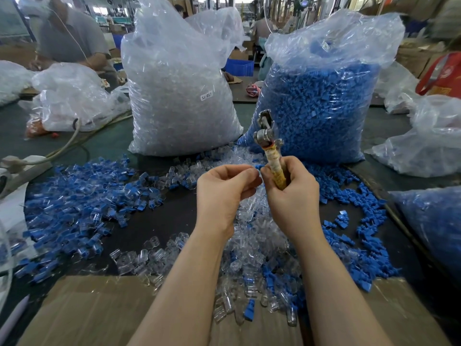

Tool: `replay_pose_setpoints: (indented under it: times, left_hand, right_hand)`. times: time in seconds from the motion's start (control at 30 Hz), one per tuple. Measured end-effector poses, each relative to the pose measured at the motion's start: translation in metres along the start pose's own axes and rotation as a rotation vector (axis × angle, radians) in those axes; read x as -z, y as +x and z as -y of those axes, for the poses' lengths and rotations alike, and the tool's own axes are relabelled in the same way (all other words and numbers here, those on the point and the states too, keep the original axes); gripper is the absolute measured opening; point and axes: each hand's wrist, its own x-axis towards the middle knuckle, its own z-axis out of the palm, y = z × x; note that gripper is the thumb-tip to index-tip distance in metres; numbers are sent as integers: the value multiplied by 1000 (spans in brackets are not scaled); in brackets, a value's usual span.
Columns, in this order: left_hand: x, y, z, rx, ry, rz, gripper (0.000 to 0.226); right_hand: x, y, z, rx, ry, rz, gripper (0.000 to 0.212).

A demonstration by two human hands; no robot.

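My right hand [290, 189] grips the tape-wrapped handle of a metal tool [268, 138] that points up and away, its steel head in front of the blue bag. My left hand [225, 188] is curled, thumb and fingers pinching a small clear plastic piece against a small blue piece [259, 167] held at my right fingertips. Both hands hover above a heap of clear plastic caps [252, 248]. Loose blue plugs [361, 245] lie to the right. A spread of joined clear-and-blue pieces [74, 203] lies to the left.
Two tall plastic bags stand behind the heaps: one of clear caps [179, 96], one of blue plugs [321, 106]. Cardboard [94, 310] covers the near table edge. More bags lie at the right [429, 143] and left [74, 96]. A seated person [72, 36] works at the far left.
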Motion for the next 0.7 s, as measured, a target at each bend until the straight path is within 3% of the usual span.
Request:
replay_pose_setpoints:
  times: [0.43, 0.7]
  left_hand:
    - [1, 4, 8, -226, 322, -74, 8]
    - [8, 8, 2, -248, 108, -108, 3]
  right_hand:
    - [5, 6, -2, -70, 116, 177, 11]
    - [26, 8, -10, -231, 79, 501, 9]
